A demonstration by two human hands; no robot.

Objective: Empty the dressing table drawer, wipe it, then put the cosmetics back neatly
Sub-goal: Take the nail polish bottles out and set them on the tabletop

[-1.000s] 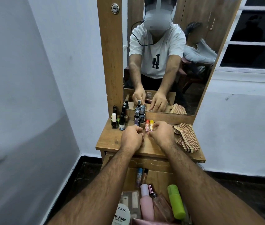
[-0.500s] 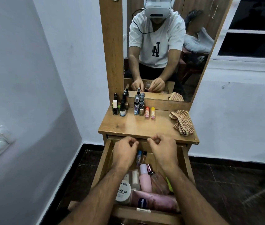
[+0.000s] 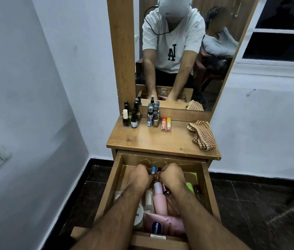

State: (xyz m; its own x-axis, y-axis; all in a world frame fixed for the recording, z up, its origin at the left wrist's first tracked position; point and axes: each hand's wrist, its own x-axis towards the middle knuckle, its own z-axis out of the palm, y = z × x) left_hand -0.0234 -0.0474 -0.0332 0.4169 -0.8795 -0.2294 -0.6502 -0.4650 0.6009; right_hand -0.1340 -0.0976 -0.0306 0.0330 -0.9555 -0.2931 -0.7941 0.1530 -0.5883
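Hands meet at the far middle of the open drawer [image 3: 206, 179]. The left hand [image 3: 140, 175] curls round a blue-capped tube [image 3: 153, 170]; the right hand [image 3: 172, 175] curls round a dark-capped one [image 3: 159, 169]. Both tubes stand with their caps pointing away from the person, each touching its own hand, so lifting needs only a pull upward.

Behind the hands the drawer holds a pink bottle [image 3: 159, 199], a Vaseline tube [image 3: 162, 225] lying crosswise at the front, a white jar [image 3: 139, 216] and a green bottle [image 3: 190, 186].

Small bottles [image 3: 152, 116] and a checked cloth [image 3: 203, 135] sit on the worktop [image 3: 153, 141], so emptying looks partway done.
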